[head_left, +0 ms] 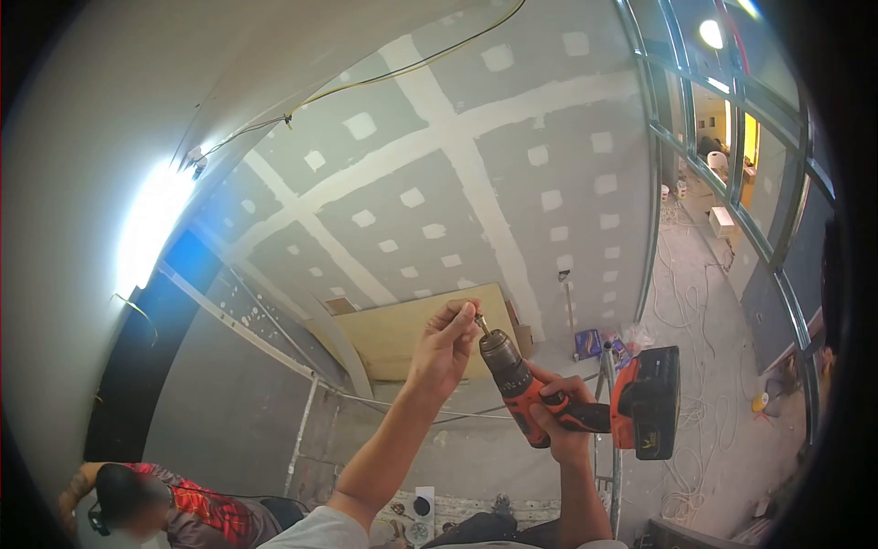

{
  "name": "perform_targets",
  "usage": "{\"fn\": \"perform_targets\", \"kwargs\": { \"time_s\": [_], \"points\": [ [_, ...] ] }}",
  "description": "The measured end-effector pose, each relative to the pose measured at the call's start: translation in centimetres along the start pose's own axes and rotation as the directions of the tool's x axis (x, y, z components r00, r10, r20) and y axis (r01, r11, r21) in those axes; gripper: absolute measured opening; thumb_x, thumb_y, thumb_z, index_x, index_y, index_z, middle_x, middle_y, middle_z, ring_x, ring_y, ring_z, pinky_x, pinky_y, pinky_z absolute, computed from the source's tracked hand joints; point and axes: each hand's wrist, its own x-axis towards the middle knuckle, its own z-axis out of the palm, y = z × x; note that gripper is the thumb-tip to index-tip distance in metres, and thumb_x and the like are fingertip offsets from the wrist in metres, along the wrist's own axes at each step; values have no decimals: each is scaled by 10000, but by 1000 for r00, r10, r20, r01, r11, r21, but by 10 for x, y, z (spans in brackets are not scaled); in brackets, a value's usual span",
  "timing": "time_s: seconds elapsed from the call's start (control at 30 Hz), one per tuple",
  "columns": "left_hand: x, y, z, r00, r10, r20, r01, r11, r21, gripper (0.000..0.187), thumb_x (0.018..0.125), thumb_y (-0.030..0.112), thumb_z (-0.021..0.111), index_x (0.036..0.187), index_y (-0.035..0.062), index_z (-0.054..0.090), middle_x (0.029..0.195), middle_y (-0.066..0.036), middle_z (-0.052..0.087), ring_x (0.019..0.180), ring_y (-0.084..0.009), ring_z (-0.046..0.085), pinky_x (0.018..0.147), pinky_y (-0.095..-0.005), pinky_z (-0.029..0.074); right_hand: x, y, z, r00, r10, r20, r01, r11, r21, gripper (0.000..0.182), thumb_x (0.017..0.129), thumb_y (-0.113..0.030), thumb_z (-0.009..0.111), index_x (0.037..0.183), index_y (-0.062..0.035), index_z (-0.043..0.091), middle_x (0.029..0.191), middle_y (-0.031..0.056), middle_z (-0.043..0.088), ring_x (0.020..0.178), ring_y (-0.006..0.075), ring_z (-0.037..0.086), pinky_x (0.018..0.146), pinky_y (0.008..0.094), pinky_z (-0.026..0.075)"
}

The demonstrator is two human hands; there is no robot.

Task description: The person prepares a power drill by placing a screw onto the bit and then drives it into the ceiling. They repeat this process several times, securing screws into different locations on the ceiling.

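Observation:
My right hand (565,412) is wrapped round the grip of a red and black cordless drill (526,393). The drill's chuck points up and to the left, and its black battery (655,403) sticks out to the right. A short driver bit (483,324) stands in the chuck. At the tip of the bit, my left hand (448,337) is closed in a pinch of thumb and finger. Whatever lies between those fingertips is too small and too covered to name.
Scaffold rails (309,425) surround me above the floor. A person in a red and grey shirt (215,508) is at the lower left. A lit lamp (155,224) hangs at left. Metal studs (773,252) and loose cables (695,393) are at right; patched plasterboard (476,174) lies ahead.

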Motion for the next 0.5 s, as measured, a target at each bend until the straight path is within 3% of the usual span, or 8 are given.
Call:
{"fn": "perform_targets", "kwargs": {
  "time_s": [0.23, 0.3, 0.5],
  "points": [
    [-2, 7, 8, 1000, 24, 16, -25, 999, 32, 102, 970, 114, 654, 1000, 20, 681, 913, 12, 649, 708, -36, 488, 655, -183, 415, 3, -9, 2, 999, 35, 0, -35, 999, -7, 248, 835, 53, 703, 1005, -24, 539, 1294, 309, 595, 1187, 300, 614, 985, 412, 496],
    [-2, 6, 8, 999, 24, 21, -24, 999, 24, 100, 971, 114, 652, 997, 22, 681, 913, 13, 652, 709, -33, 487, 657, -181, 414, 6, -8, 2, 990, -116, 86, 125, 986, -111, 273, 853, 100, 676, 1049, -47, 558, 1339, 288, 572, 1173, 288, 619, 914, 380, 536],
    [2, 7, 9, 998, 58, -14, -57, 998, 37, 104, 974, 122, 651, 1000, 26, 679, 923, 16, 653, 722, -23, 514, 666, -166, 424, 4, -5, 4, 991, -104, 80, 117, 977, -178, 288, 848, 91, 697, 1060, -54, 565, 1349, 256, 578, 1178, 279, 620, 933, 377, 529]
  ]
}}
